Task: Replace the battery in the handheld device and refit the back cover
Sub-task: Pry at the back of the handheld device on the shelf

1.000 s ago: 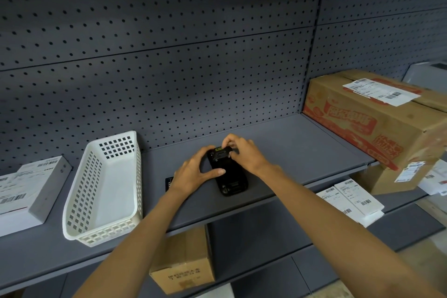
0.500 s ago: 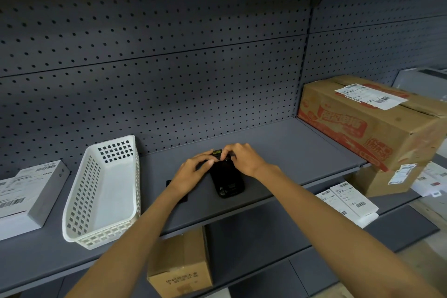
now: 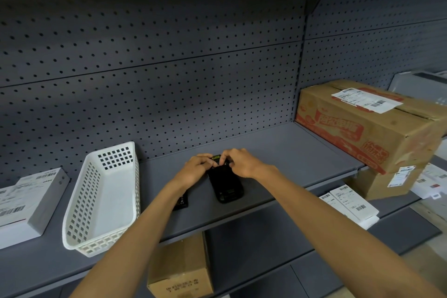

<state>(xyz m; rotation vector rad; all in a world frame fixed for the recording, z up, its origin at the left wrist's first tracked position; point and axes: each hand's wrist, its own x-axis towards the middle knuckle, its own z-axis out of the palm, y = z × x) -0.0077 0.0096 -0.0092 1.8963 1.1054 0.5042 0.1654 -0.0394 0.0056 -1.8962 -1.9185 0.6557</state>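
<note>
**On the shelf: cover work at the top edge**

On the grey shelf (image 3: pixel 278 152) lay the handheld device (image 3: pixel 226 185), flat for support. Our left hand (image 3: pixel 197 168) and right hand (image 3: pixel 238 162) both pinched its far end, likely seating the cover.

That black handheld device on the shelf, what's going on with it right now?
A person is working on the black handheld device, which lies flat on the grey shelf. The left hand and the right hand both have their fingertips curled onto its far end, apparently pressing or seating something there; whether the cover is fully on cannot be told. A small black piece lies beside the device, partly under the left forearm. A white basket sits to the left.
</note>
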